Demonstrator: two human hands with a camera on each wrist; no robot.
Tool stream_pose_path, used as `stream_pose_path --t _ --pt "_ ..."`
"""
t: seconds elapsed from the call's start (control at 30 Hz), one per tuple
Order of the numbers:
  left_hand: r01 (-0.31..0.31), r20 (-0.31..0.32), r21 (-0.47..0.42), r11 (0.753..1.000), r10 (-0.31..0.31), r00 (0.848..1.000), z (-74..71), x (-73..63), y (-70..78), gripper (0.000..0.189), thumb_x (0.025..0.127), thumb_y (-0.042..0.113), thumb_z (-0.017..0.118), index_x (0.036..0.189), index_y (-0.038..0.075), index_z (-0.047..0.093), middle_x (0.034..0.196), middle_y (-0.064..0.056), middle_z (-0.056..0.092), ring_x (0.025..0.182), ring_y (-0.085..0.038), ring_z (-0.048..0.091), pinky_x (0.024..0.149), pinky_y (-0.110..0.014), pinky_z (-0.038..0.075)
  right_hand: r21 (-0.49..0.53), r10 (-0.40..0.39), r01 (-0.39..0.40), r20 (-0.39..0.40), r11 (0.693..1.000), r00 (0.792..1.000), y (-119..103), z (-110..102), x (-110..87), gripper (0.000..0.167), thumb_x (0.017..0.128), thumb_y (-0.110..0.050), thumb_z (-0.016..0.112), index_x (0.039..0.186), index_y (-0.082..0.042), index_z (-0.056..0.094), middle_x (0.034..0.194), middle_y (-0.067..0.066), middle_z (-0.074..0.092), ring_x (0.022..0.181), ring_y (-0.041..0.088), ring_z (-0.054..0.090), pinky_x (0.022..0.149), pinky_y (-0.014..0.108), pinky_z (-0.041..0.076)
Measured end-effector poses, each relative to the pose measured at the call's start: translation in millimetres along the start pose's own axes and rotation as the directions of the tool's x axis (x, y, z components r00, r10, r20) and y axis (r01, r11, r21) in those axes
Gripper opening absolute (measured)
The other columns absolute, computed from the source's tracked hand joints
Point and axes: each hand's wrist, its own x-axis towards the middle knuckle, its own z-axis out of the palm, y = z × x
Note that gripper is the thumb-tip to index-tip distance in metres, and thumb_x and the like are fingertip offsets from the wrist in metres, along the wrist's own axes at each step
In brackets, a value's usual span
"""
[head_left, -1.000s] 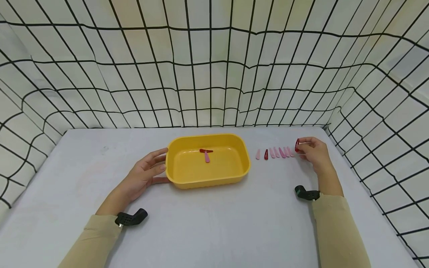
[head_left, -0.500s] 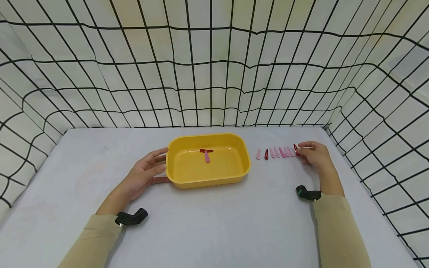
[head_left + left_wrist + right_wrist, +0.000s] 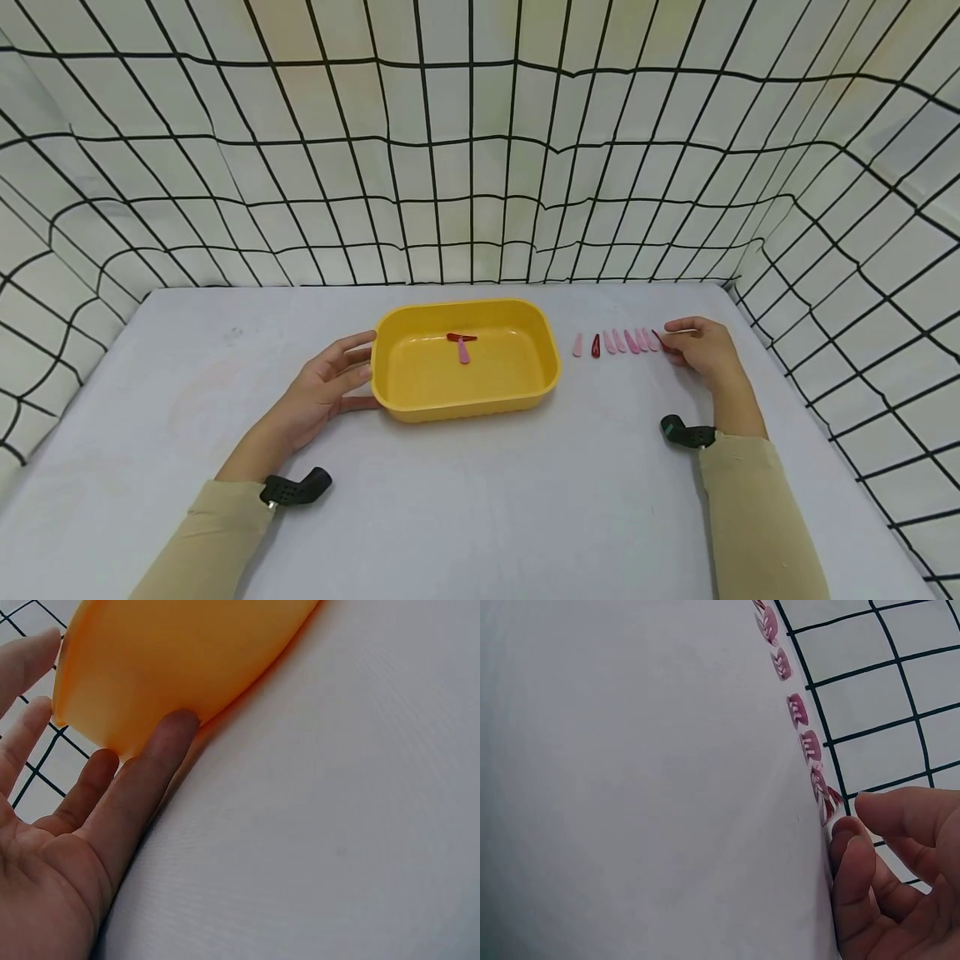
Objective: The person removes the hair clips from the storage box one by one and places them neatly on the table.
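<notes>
A yellow tray (image 3: 465, 411) lies on the table, with a dark red hair clip (image 3: 461, 337) and a pink hair clip (image 3: 463, 353) inside it. My left hand (image 3: 322, 387) rests its fairly straight fingers against the tray's left end; the left wrist view shows fingertips touching the yellow wall (image 3: 187, 660). To the right of the tray runs a row of several hair clips, mostly pink (image 3: 631, 342), plus one red clip (image 3: 596, 346). At the row's right end my right hand (image 3: 703, 350) pinches another red hair clip (image 3: 660, 339), partly hidden by the fingers.
A white cloth covers the table (image 3: 480, 508). Black wire mesh (image 3: 472, 200) rises along the back and both sides, and it stands close to the right hand. Each wrist wears a black camera mount (image 3: 686, 432).
My right hand has lowered the red hair clip from upright above the table to a slant beside the last pink clip. The left hand and tray have stayed in place.
</notes>
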Motion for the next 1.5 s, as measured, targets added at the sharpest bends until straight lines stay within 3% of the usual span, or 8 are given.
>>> stream_pose_path --t 0.2,0.43,0.6,0.87,1.07,1.33,1.5 --pt "0.021 -0.017 0.028 0.999 -0.021 1.0 2.5 -0.3 1.3 0.057 0.102 0.022 0.059 0.153 0.023 0.035 0.157 -0.016 0.032 0.12 -0.019 0.06 0.091 -0.042 0.059 -0.046 -0.003 0.003 0.0 0.999 1.0 0 2 -3.5 0.037 0.098 -0.019 0.061 0.131 -0.003 0.057 0.118 0.013 0.061 0.081 0.01 0.059 0.068 0.018 0.055" --pt "0.019 -0.022 0.038 0.999 -0.018 1.0 3.1 -0.3 3.1 0.057 0.102 0.02 0.059 0.153 0.023 0.035 0.157 -0.016 0.033 0.119 -0.019 0.06 0.09 -0.041 0.059 -0.111 -0.039 0.041 0.028 0.993 0.999 -1 1 -3.7 0.047 0.088 -0.014 0.075 0.13 -0.004 0.057 0.115 0.013 0.061 0.088 0.016 0.06 0.068 0.017 0.055" --pt "0.023 -0.024 0.036 0.999 -0.022 0.999 2.3 -1.0 4.1 0.057 0.102 0.02 0.059 0.153 0.023 0.035 0.157 -0.016 0.032 0.119 -0.02 0.061 0.09 -0.041 0.059 -0.129 -0.034 0.038 0.036 0.991 0.999 -3 -1 -2.4 0.047 0.087 -0.011 0.075 0.13 -0.003 0.058 0.113 0.013 0.061 0.085 0.014 0.061 0.068 0.018 0.056" --pt "0.022 -0.034 0.031 0.999 -0.021 0.999 1.6 -1.4 5.2 0.057 0.101 0.02 0.06 0.153 0.022 0.036 0.156 -0.016 0.034 0.118 -0.017 0.061 0.09 -0.041 0.059 -0.22 -0.026 0.035 0.043 0.975 0.999 -8 -6 -10.1 0.039 0.095 -0.019 0.062 0.131 -0.004 0.06 0.107 0.012 0.064 0.075 0.012 0.06 0.067 0.024 0.051" --pt "0.019 -0.01 0.013 1.0 -0.019 1.0 6.4 2.0 1.0 0.056 0.102 0.02 0.059 0.153 0.021 0.036 0.157 -0.015 0.033 0.121 -0.021 0.06 0.091 -0.042 0.059 -0.27 0.04 -0.005 0.122 0.963 0.992 -7 -20 -3.8 0.046 0.095 -0.031 0.067 0.131 -0.004 0.059 0.103 0.009 0.06 0.076 0.013 0.059 0.067 0.024 0.052" --pt "0.044 -0.024 0.034 0.998 -0.044 0.999 4.7 -1.3 -2.3 0.057 0.102 0.022 0.059 0.153 0.023 0.035 0.158 -0.012 0.034 0.122 -0.024 0.06 0.092 -0.042 0.058 -0.363 0.077 0.014 0.234 0.932 0.969 -13 -29 15.2 0.032 0.088 -0.027 0.074 0.102 0.0 0.064 0.081 0.003 0.059 0.071 0.015 0.057 0.063 0.025 0.055" --pt "0.027 -0.02 0.036 0.999 -0.026 0.999 1.1 -0.4 0.0 0.056 0.102 0.022 0.059 0.153 0.023 0.035 0.158 -0.012 0.034 0.122 -0.025 0.06 0.092 -0.042 0.058 -0.425 0.014 0.082 0.217 0.901 0.976 -17 -24 17.4 0.024 0.09 -0.025 0.069 0.091 -0.002 0.063 0.072 0.001 0.058 0.064 0.014 0.058 0.06 0.027 0.053"
